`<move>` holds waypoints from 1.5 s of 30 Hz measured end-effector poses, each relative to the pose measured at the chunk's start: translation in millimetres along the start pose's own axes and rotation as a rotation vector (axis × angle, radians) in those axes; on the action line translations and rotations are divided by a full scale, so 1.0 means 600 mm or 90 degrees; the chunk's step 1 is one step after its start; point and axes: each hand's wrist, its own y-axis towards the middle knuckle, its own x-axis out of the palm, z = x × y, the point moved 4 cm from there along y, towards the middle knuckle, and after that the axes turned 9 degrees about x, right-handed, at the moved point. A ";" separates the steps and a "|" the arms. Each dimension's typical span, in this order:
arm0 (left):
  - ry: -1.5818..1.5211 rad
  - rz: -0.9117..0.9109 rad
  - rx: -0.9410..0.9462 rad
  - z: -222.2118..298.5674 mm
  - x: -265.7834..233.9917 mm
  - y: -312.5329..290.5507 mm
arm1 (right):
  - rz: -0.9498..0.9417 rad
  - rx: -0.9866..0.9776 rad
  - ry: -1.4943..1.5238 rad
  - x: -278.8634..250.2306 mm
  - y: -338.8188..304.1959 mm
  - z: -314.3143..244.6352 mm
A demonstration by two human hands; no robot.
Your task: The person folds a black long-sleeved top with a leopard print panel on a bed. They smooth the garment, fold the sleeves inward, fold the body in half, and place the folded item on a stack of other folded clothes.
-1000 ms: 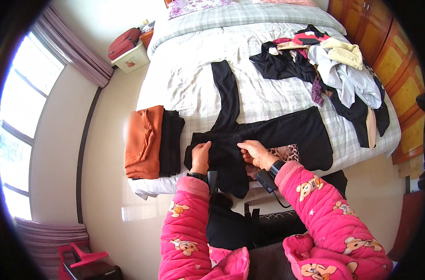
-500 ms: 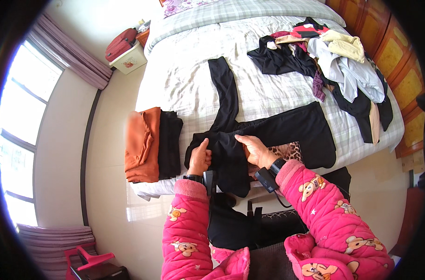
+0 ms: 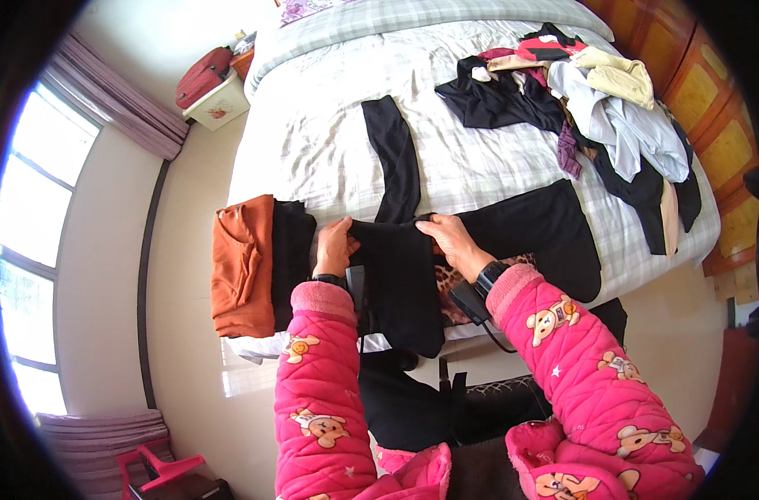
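A black long-sleeved garment (image 3: 521, 221) lies spread at the near side of the bed. One narrow sleeve (image 3: 394, 158) stretches away from me, and a leopard-print part (image 3: 454, 292) shows under my right wrist. Between my hands a black section of the cloth (image 3: 396, 283) is pulled straight along its top edge and hangs down toward the bed's near edge. My left hand (image 3: 336, 246) pinches its left corner. With thumb and fingers, my right hand (image 3: 450, 237) grips the same edge at the right corner.
Left of my left hand lie folded orange clothing (image 3: 246, 262) and folded black clothing (image 3: 292, 254). A heap of mixed clothes (image 3: 613, 108) covers the bed's far right. Wooden cabinets (image 3: 704, 83) line the right; a red bag (image 3: 204, 77) sits on a pale box at far left.
Both hands have stayed closed on the cloth. My left hand has moved left and away from me, drawing the bunched section flat and wide. The view has shifted slightly.
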 end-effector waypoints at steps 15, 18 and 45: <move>-0.079 0.005 0.147 -0.061 -0.053 -0.197 | 0.041 -0.006 -0.031 -0.041 -0.045 0.023; -0.095 0.016 0.087 -0.093 -0.062 -0.266 | 0.091 -0.129 -0.167 -0.044 -0.129 0.015; 0.065 -0.085 0.090 -0.203 0.001 -0.392 | 0.068 -0.126 -0.262 0.014 -0.289 0.226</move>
